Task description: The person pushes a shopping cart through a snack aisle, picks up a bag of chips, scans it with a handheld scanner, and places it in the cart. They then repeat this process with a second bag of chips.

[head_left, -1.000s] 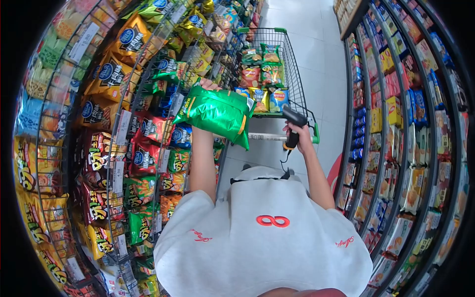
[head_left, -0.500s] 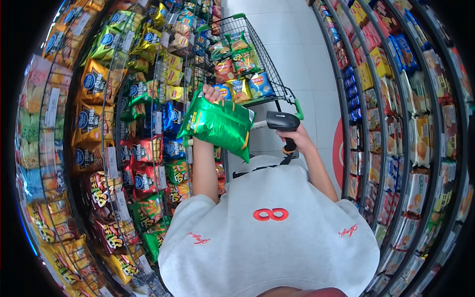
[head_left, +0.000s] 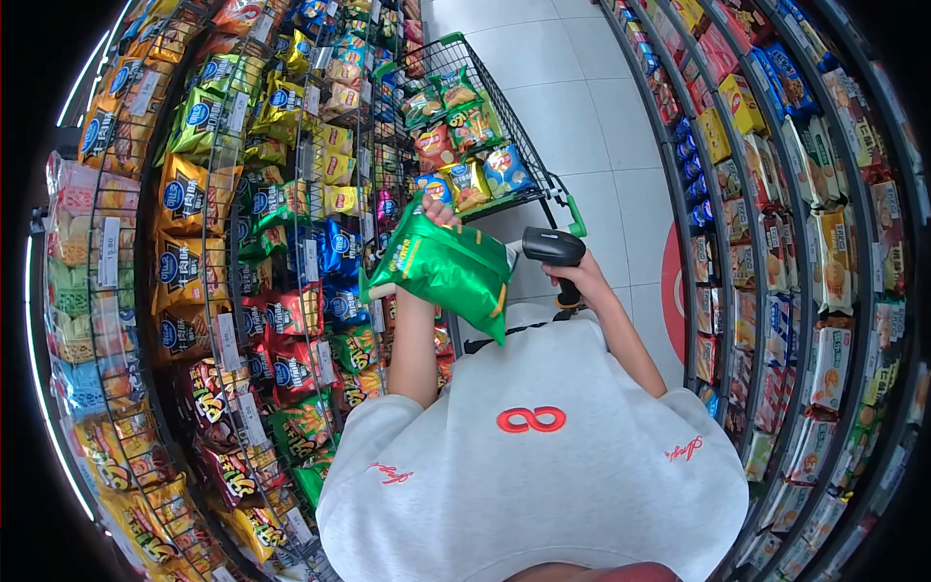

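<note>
My left hand (head_left: 438, 210) grips the top edge of a green bag of chips (head_left: 451, 272), its fingers closed over the crimped end. The shiny bag hangs tilted across my left forearm, its seamed side facing up. In my right hand (head_left: 579, 278) is a black barcode scanner (head_left: 553, 245), held by its handle. The scanner's head points left, toward the bag's right edge. Just beyond both hands stands a black wire shopping cart (head_left: 519, 121) with green trim, holding several bags of chips (head_left: 473, 124).
On the left, tall wire racks (head_left: 204, 320) are packed with snack bags and price tags. Shelves of boxed and wrapped goods (head_left: 829, 262) line the right side. Between them runs a white tiled floor (head_left: 572, 107) with a red marking (head_left: 673, 296) near the right shelf.
The green bag and my left hand have shifted slightly down and to the right. The scanner sits a little lower, and the bag's edge is closer to it.
</note>
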The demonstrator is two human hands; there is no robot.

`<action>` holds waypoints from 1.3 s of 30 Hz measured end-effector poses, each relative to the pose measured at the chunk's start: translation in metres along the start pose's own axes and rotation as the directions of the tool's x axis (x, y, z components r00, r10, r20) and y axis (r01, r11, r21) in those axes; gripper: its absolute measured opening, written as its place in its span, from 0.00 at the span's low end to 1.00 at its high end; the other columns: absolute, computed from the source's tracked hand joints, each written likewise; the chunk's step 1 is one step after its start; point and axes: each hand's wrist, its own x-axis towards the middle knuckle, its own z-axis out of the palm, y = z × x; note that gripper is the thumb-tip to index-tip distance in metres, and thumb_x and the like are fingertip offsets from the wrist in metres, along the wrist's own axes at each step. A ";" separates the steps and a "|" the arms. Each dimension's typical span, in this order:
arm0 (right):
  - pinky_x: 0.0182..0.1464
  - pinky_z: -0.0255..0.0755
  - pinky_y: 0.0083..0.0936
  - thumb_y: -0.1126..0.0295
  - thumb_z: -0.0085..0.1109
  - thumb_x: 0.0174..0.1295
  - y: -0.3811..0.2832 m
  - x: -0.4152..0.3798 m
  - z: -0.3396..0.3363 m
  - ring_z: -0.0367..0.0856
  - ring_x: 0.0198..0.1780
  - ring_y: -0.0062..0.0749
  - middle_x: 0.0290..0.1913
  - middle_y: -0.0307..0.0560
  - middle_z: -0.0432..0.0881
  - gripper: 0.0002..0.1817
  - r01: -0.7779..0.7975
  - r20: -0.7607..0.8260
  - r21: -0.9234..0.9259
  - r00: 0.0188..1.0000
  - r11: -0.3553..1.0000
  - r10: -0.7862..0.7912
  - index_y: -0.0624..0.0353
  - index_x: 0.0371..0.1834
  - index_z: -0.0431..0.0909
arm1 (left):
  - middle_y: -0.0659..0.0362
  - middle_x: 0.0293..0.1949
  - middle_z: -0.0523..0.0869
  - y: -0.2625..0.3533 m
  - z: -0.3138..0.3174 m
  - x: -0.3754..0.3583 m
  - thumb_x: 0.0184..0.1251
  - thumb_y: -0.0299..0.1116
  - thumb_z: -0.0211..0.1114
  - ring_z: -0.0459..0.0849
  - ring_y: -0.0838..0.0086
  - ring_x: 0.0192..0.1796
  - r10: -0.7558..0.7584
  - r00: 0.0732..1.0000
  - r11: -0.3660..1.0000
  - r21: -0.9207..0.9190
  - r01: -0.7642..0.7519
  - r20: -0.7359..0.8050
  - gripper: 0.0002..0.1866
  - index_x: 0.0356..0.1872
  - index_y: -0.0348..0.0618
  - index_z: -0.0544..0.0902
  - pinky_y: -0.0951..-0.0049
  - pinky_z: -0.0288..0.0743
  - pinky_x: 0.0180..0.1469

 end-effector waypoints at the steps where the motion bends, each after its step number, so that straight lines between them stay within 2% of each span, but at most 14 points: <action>1: 0.32 0.73 0.22 0.77 0.70 0.57 -0.003 0.000 0.001 0.79 0.27 0.22 0.33 0.41 0.84 0.22 -0.017 0.007 0.014 1.000 1.000 0.016 0.62 0.56 0.80 | 0.60 0.31 0.81 -0.008 0.001 -0.003 0.77 0.38 0.55 0.79 0.70 0.35 0.004 0.999 1.000 0.010 -0.003 -0.036 0.10 0.43 0.42 0.78 0.68 0.73 0.47; 4: 0.34 0.75 0.22 0.75 0.70 0.59 -0.015 -0.002 0.005 0.79 0.29 0.22 0.35 0.40 0.84 0.22 -0.060 0.010 0.073 0.998 0.996 0.059 0.62 0.58 0.79 | 0.58 0.34 0.83 -0.034 -0.006 -0.009 0.77 0.44 0.54 0.81 0.66 0.37 -0.003 0.988 0.998 -0.065 -0.007 -0.157 0.16 0.43 0.40 0.79 0.59 0.76 0.50; 11: 0.42 0.76 0.24 0.73 0.70 0.61 -0.024 0.002 -0.007 0.82 0.40 0.24 0.43 0.41 0.84 0.23 -0.109 -0.064 0.126 0.991 0.986 0.118 0.60 0.60 0.77 | 0.54 0.39 0.85 -0.081 -0.059 -0.016 0.77 0.41 0.52 0.83 0.60 0.42 0.111 0.987 0.991 0.086 -0.102 -0.114 0.15 0.40 0.39 0.80 0.55 0.79 0.49; 12: 0.47 0.77 0.25 0.73 0.70 0.60 -0.026 0.004 -0.010 0.82 0.44 0.26 0.47 0.43 0.84 0.24 -0.129 -0.065 0.114 0.988 0.985 0.137 0.61 0.60 0.76 | 0.50 0.43 0.86 -0.094 -0.027 -0.016 0.76 0.39 0.48 0.84 0.56 0.49 0.183 0.949 0.983 0.044 -0.177 -0.257 0.17 0.39 0.36 0.80 0.54 0.81 0.51; 15: 0.51 0.78 0.26 0.74 0.69 0.61 -0.033 0.007 -0.017 0.83 0.48 0.26 0.48 0.43 0.84 0.22 -0.162 -0.044 0.118 0.985 0.980 0.168 0.61 0.58 0.76 | 0.47 0.46 0.86 -0.108 0.005 -0.016 0.74 0.38 0.45 0.84 0.55 0.51 0.297 0.877 0.926 0.340 -0.166 -0.379 0.19 0.43 0.33 0.80 0.55 0.80 0.56; 19: 0.44 0.80 0.24 0.74 0.71 0.60 -0.036 0.018 -0.030 0.84 0.40 0.23 0.41 0.41 0.84 0.18 -0.234 0.025 0.098 0.972 0.967 0.233 0.62 0.52 0.79 | 0.39 0.56 0.81 -0.126 0.012 -0.018 0.75 0.42 0.45 0.79 0.51 0.62 0.264 0.949 0.913 0.363 -0.187 -0.174 0.23 0.49 0.30 0.78 0.52 0.78 0.62; 23: 0.43 0.79 0.23 0.74 0.71 0.60 -0.043 0.023 -0.034 0.84 0.40 0.23 0.41 0.41 0.84 0.15 -0.284 0.052 0.098 0.959 0.954 0.280 0.62 0.49 0.79 | 0.42 0.52 0.82 -0.131 0.048 -0.025 0.71 0.43 0.41 0.80 0.54 0.59 0.213 0.906 0.901 0.431 -0.037 -0.366 0.24 0.44 0.31 0.79 0.56 0.74 0.65; 27: 0.43 0.79 0.22 0.73 0.70 0.61 -0.049 0.030 -0.043 0.83 0.40 0.22 0.40 0.40 0.84 0.15 -0.325 0.098 0.147 0.944 0.934 0.314 0.61 0.49 0.78 | 0.40 0.61 0.80 -0.129 0.056 -0.034 0.67 0.44 0.44 0.79 0.52 0.63 0.177 0.950 0.838 0.546 -0.007 -0.259 0.28 0.54 0.29 0.79 0.54 0.70 0.68; 28: 0.43 0.78 0.22 0.73 0.70 0.61 -0.048 0.030 -0.041 0.83 0.40 0.22 0.40 0.40 0.83 0.15 -0.342 0.100 0.172 0.939 0.924 0.329 0.60 0.49 0.78 | 0.41 0.65 0.78 -0.131 0.058 -0.038 0.66 0.44 0.48 0.78 0.53 0.66 0.056 0.961 0.911 0.408 0.062 -0.271 0.30 0.61 0.31 0.77 0.54 0.68 0.70; 31: 0.44 0.77 0.20 0.71 0.70 0.62 -0.047 0.041 -0.041 0.82 0.41 0.21 0.40 0.38 0.83 0.14 -0.312 0.044 0.059 0.950 0.948 0.310 0.59 0.49 0.78 | 0.44 0.65 0.78 -0.130 0.045 -0.039 0.67 0.42 0.52 0.77 0.53 0.66 0.092 0.945 0.884 0.462 0.067 -0.313 0.30 0.65 0.33 0.75 0.55 0.66 0.70; 32: 0.45 0.76 0.20 0.70 0.69 0.62 -0.030 0.049 -0.048 0.82 0.41 0.20 0.41 0.37 0.83 0.14 -0.315 0.071 0.079 0.948 0.946 0.310 0.59 0.49 0.78 | 0.48 0.63 0.81 -0.125 0.042 -0.036 0.68 0.37 0.57 0.79 0.59 0.64 0.075 0.963 0.881 0.469 0.057 -0.258 0.25 0.64 0.33 0.77 0.61 0.67 0.69; 35: 0.47 0.76 0.22 0.70 0.68 0.63 -0.020 0.066 -0.040 0.82 0.42 0.20 0.43 0.38 0.83 0.14 -0.328 0.034 0.025 0.944 0.944 0.327 0.59 0.50 0.78 | 0.53 0.59 0.83 -0.098 0.014 -0.030 0.71 0.33 0.59 0.80 0.68 0.61 0.036 0.968 0.651 0.741 0.165 -0.248 0.22 0.62 0.32 0.78 0.68 0.70 0.66; 36: 0.47 0.77 0.22 0.70 0.68 0.63 -0.020 0.068 -0.033 0.82 0.42 0.20 0.43 0.39 0.83 0.15 -0.321 -0.018 0.052 0.946 0.946 0.323 0.59 0.50 0.78 | 0.57 0.52 0.86 -0.088 0.025 -0.021 0.71 0.29 0.60 0.81 0.76 0.55 0.050 0.971 0.637 0.756 0.151 -0.236 0.18 0.58 0.30 0.81 0.75 0.73 0.59; 39: 0.47 0.77 0.22 0.69 0.67 0.63 -0.032 0.068 0.002 0.82 0.43 0.20 0.43 0.39 0.83 0.15 -0.297 -0.174 0.113 0.934 0.948 0.314 0.59 0.51 0.77 | 0.60 0.45 0.87 -0.060 0.015 -0.004 0.71 0.27 0.60 0.81 0.80 0.47 0.090 0.973 0.450 0.880 0.151 -0.213 0.15 0.54 0.29 0.83 0.78 0.75 0.51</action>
